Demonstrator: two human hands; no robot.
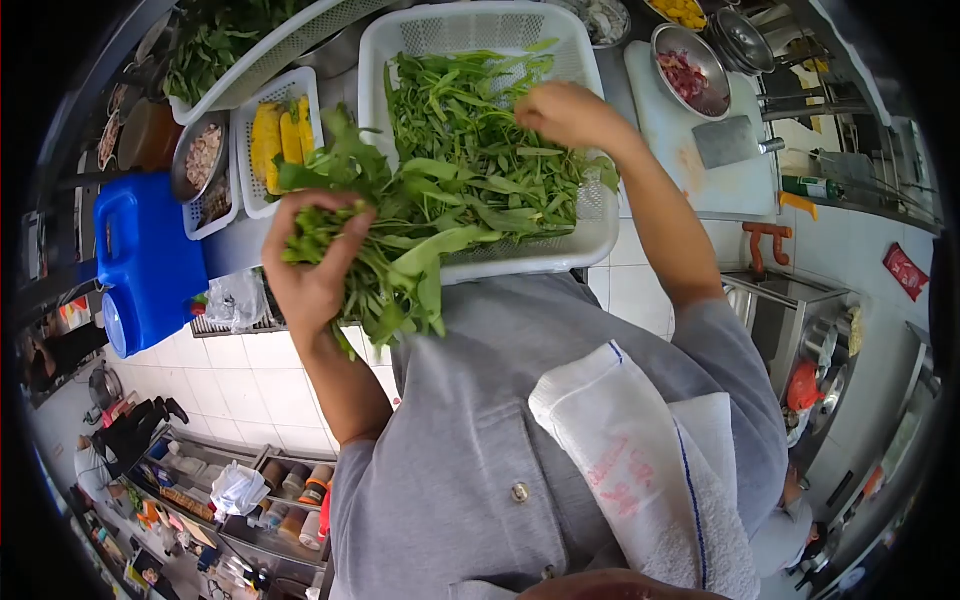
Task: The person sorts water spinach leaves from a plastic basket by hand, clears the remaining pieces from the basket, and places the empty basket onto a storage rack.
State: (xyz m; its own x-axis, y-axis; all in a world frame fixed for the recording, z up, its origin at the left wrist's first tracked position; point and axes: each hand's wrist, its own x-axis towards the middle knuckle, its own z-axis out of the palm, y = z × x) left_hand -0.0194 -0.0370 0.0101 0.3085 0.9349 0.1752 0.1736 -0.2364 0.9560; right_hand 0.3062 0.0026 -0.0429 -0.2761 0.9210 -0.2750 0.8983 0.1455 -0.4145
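A thick bunch of leafy green vegetable stems (pixel 385 215) is gripped in my left hand (pixel 310 255), its fingers and thumb wrapped round the stalks. The bunch overhangs the left front edge of a white plastic basket (pixel 605 225). Loose long-leaved greens (pixel 480 130) lie spread inside that basket. Over its right side, my right hand (pixel 570 112) is closed, fingertips curled down at the greens. Whatever those fingers pinch is hidden from view.
To the left are a blue jug (pixel 150 260), yellow vegetables in a white basket (pixel 285 140) and a metal bowl of chopped pieces (pixel 203 160). At right, a cleaver (pixel 727 143) and a metal bowl (pixel 712 98) rest on a white cutting board (pixel 660 130).
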